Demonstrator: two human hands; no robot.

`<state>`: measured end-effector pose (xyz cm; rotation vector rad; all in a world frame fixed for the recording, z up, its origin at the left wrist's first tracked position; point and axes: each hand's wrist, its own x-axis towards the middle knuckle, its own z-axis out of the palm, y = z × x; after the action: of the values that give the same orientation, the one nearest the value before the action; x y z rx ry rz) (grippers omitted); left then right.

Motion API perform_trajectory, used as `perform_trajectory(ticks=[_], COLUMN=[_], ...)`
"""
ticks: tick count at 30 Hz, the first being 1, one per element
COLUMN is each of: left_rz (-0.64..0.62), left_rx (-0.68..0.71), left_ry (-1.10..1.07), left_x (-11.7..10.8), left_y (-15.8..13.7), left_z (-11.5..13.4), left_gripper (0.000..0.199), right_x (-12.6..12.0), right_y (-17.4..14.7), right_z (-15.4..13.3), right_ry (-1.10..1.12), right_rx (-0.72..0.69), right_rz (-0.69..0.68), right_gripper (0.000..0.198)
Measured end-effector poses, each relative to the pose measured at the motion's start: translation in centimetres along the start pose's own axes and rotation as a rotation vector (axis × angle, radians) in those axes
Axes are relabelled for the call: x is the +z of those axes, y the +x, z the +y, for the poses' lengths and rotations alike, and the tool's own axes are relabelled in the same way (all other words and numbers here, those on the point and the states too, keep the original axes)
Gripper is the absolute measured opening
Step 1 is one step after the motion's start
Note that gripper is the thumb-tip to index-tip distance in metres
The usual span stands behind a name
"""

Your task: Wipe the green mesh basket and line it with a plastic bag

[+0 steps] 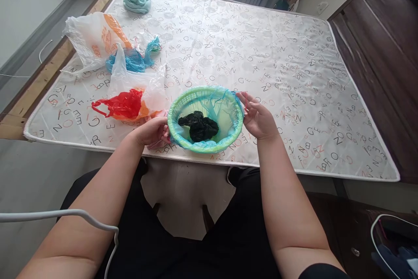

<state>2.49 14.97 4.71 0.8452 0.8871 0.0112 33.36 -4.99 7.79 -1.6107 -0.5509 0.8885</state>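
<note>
Pale green plastic, openwork at the wall: a round basket [174,107] sits near the front edge of the lettered mattress [294,74], mouth up, directly before the seated person. A translucent blue bag [225,96] lines it and laps over the rim, probably because an outward fold resists slipping inward. Inside lies a crumpled black plastic bag [200,126], roughly central. Right hand [257,118]: thumb and bent fingers grasp the blue film at the right rim, presumably to control that edge. Left hand [153,132]: fingers curled against the opposite side; cannot tell whether they grip rim or film, or merely brace. Opposed placement likely keeps the light basket from sliding or tipping. Pink material [158,144] shows below the left hand. Beyond that hand lie a red carrier bag [124,104], a whitish bag [150,83], a deeper blue bag [130,60] and an orange-printed bag [88,35]; their leftward cluster leaves the basket accessible. Teal cloth [139,0] rests at the far corner, well apart.
</note>
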Motion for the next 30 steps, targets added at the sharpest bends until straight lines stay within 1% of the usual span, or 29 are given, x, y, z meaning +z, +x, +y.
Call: perform_trajectory(ticks=[2, 4, 6, 8, 10, 13, 16, 18, 20, 22, 25, 27, 28, 30], left_rz=[-0.011, -0.011, -0.002, 0.035, 0.108, 0.273, 0.451, 0.536, 0.583, 0.621, 0.67, 0.683, 0.681, 0.666], left_rx=[0.022, 0.086, 0.186, 0.313, 0.446, 0.602, 0.711, 0.766, 0.811, 0.848, 0.89, 0.895, 0.892, 0.889], left_ry=[-0.002, -0.039, -0.054, -0.021, 0.002, -0.027, -0.008, 0.037, 0.089, 0.123, 0.119, 0.11, 0.111, 0.122], left_x=[-0.2, -0.6, -0.8, -0.9, -0.9, -0.7, -0.3, 0.0, 0.3, 0.4, 0.1, -0.3, -0.4, -0.6], left_y=[0.2, 0.6, 1.1, 1.5, 1.8, 2.1, 2.1, 1.9, 1.7, 1.6, 1.7, 1.9, 2.0, 2.1], left_z=[-0.1, -0.2, -0.4, -0.6, -0.7, -0.6, -0.5, -0.5, -0.5, -0.5, -0.5, -0.5, -0.5, -0.6], left_gripper=[0.019, 0.023, 0.032, 0.039, 0.041, 0.04, 0.041, 0.046, 0.049, 0.052, 0.055, 0.056, 0.057, 0.056], right_x=[0.0, 0.1, 0.2, 0.3, 0.4, 0.5, 0.7, 1.0, 1.1, 1.0, 0.8, 0.7, 0.8, 1.2], right_y=[0.0, -0.1, -0.1, 0.1, 0.4, 1.1, 1.5, 1.5, 1.2, 0.7, 0.0, -0.2, -0.2, 0.0], right_z=[0.0, 0.0, 0.0, 0.1, 0.4, 1.2, 1.8, 2.0, 1.9, 1.5, 0.7, 0.5, 0.7, 1.3], right_ry=[0.0, 0.017, 0.063, 0.122, 0.186, 0.247, 0.201, 0.126, 0.068, 0.074, 0.196, 0.236, 0.211, 0.053], right_rx=[-0.004, -0.01, -0.019, -0.021, 0.003, 0.102, 0.188, 0.2, 0.218, 0.261, 0.3, 0.298, 0.297, 0.309], right_rz=[0.02, 0.031, 0.024, 0.01, 0.005, 0.022, 0.052, 0.069, 0.042, -0.069, -0.291, -0.365, -0.358, -0.26], right_gripper=[0.051, 0.057, 0.06, 0.06, 0.057, 0.043, 0.029, 0.023, 0.018, 0.016, 0.02, 0.022, 0.021, 0.017])
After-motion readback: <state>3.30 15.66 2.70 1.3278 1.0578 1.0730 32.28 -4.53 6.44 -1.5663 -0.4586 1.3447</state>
